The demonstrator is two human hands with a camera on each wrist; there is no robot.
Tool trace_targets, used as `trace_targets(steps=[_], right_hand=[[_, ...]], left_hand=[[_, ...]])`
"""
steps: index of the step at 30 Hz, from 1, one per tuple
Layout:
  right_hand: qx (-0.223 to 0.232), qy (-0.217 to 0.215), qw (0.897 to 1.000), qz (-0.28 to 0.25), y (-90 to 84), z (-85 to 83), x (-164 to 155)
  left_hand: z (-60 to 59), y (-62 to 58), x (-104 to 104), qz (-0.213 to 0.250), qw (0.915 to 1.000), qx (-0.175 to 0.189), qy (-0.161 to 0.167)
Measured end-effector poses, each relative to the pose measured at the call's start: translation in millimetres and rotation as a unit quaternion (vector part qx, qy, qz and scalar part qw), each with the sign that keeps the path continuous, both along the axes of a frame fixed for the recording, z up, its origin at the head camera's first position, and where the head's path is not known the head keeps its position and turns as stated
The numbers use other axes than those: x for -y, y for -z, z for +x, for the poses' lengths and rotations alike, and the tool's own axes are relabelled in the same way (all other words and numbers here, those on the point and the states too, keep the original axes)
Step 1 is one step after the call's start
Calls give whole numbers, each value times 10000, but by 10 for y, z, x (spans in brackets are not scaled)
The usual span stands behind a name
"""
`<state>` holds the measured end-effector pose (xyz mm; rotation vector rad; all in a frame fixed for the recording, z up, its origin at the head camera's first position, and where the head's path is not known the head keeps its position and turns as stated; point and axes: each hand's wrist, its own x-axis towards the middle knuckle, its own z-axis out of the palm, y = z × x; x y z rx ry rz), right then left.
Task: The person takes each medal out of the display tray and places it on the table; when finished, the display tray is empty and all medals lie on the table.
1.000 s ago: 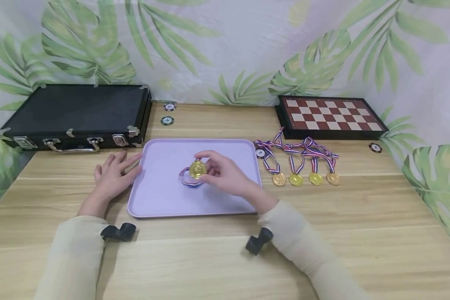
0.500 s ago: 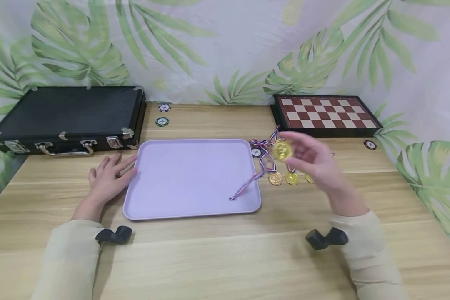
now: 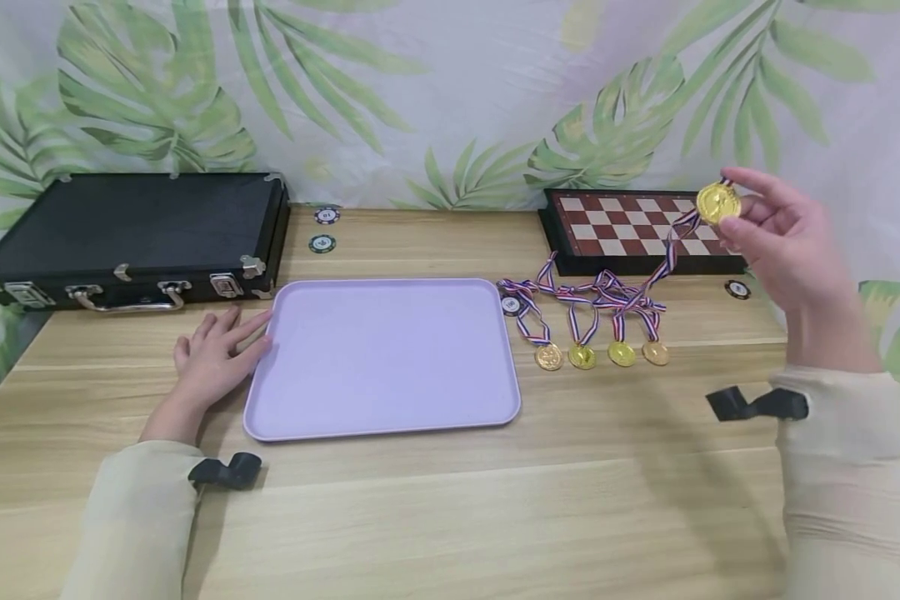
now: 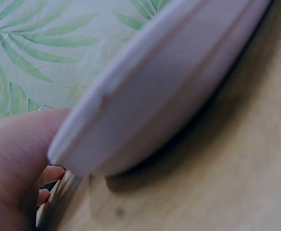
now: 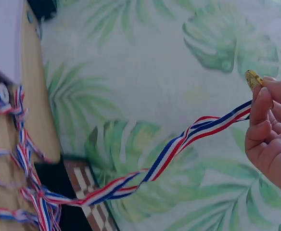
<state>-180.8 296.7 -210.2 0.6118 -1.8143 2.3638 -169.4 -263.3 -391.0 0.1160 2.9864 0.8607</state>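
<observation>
My right hand point(image 3: 787, 242) pinches a gold medal point(image 3: 718, 202) between thumb and fingers, raised in front of the chessboard at the right. Its red, white and blue ribbon point(image 5: 172, 147) slants down to the heap of other ribbons on the table. Several medals point(image 3: 582, 357) lie in a row below that heap, gold and bronze in tone. At the left, my left hand point(image 3: 213, 358) rests with fingers spread, thumb at the left rim of a lilac tray point(image 3: 382, 358). In the left wrist view the thumb lies against the tray's edge point(image 4: 107, 106).
A black case point(image 3: 142, 233) with a metal handle stands at the back left. Two poker chips point(image 3: 322, 243) lie beside it. The chessboard point(image 3: 622, 233) sits at the back right, with another chip point(image 3: 737, 289) near its corner. A patterned cloth hangs behind the table.
My right hand has carried the gold medal from over the tray to the upper right, its ribbon trailing off the tray and over the ribbon heap. My left hand has stayed at the tray.
</observation>
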Motion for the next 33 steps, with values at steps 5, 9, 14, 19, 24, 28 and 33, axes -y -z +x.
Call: trace_targets(steps=[5,9,14,19,24,28,33], right_hand=[[884,693,9911,714,7,-285,-185],[1123,1061,9657,2089,161,-489,-326],[1651,1258,9130,3513,497,-506,-500],[1869,776,9293,3091,972,-386,-679],[1940,147,9458,2602,1280,-252,-893],[2046,-323,9449,2534,1388,-151,-1032],[2196,-209,9215,3198,1483,-75,-1096]], left_hand=[[9,5,5,54,10000,-56,19],[16,14,6,70,9999,-65,37],[14,21,-3,81,10000,-2,32],[12,2,1,74,10000,4,36],[8,-7,4,71,10000,6,38],[2,-4,8,71,10000,-17,37],[-1,-16,10,45,10000,-37,52]])
